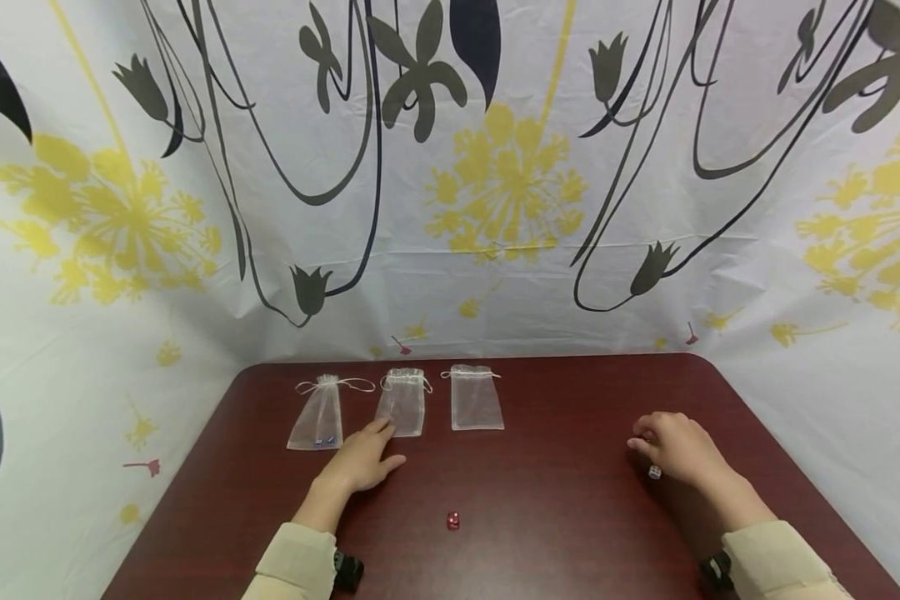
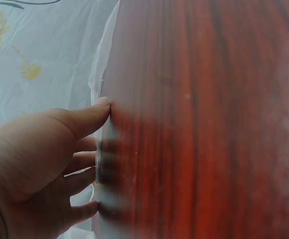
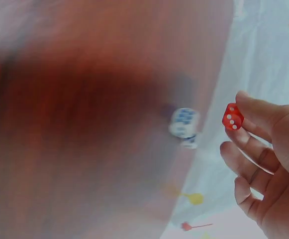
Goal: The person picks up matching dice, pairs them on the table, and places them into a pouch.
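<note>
My right hand (image 1: pixel 675 446) is raised over the right side of the table. Between its thumb and fingers it pinches a red die (image 3: pixel 233 117) with white pips. White dice with blue pips (image 3: pixel 184 122) lie on the table near that hand, blurred in the right wrist view. My left hand (image 1: pixel 363 458) rests with fingers stretched out, fingertips at the lower edge of the middle sheer drawstring bag (image 1: pixel 405 404). To its left lies another sheer bag (image 1: pixel 311 425) with small blue dice inside. A second red die (image 1: pixel 453 521) sits on the table between the hands.
A third, flat sheer bag (image 1: pixel 477 404) lies to the right of the middle one. The dark red-brown table (image 1: pixel 555 517) has rounded far corners, and a white cloth with printed flowers (image 1: pixel 510 317) hangs behind its back edge.
</note>
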A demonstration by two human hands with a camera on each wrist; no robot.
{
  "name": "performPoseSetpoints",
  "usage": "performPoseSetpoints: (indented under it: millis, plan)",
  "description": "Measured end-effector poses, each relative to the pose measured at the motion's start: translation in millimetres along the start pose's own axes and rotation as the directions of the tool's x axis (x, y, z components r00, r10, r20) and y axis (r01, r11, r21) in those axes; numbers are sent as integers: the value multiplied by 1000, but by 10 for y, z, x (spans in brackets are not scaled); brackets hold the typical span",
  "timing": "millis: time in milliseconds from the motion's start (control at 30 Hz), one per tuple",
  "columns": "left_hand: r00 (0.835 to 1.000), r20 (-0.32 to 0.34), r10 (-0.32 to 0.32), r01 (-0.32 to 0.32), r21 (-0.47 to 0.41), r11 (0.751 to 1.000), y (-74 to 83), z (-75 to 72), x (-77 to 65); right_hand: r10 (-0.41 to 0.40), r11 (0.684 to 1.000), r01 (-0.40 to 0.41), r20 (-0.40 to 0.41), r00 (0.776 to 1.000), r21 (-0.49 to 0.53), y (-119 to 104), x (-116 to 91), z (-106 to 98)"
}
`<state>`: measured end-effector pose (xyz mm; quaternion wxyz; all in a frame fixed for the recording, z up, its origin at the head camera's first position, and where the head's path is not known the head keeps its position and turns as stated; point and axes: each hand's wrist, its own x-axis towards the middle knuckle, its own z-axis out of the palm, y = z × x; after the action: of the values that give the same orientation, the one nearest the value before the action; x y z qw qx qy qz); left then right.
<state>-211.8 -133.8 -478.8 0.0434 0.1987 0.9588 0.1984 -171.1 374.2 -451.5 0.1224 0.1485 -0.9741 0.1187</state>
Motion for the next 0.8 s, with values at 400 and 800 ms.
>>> performPoseSetpoints:
  millis: [400, 800]
  plan:
    - [1000, -1, 11, -11, -3, 1000, -20, 9, -16, -156, 988, 154, -96, 983, -28, -376, 153, -394]
    - [1000, -9, 14, -14, -11, 1000, -17, 3, -24, -315, 945, 322, -101, 944, 52, -619, 153, -432]
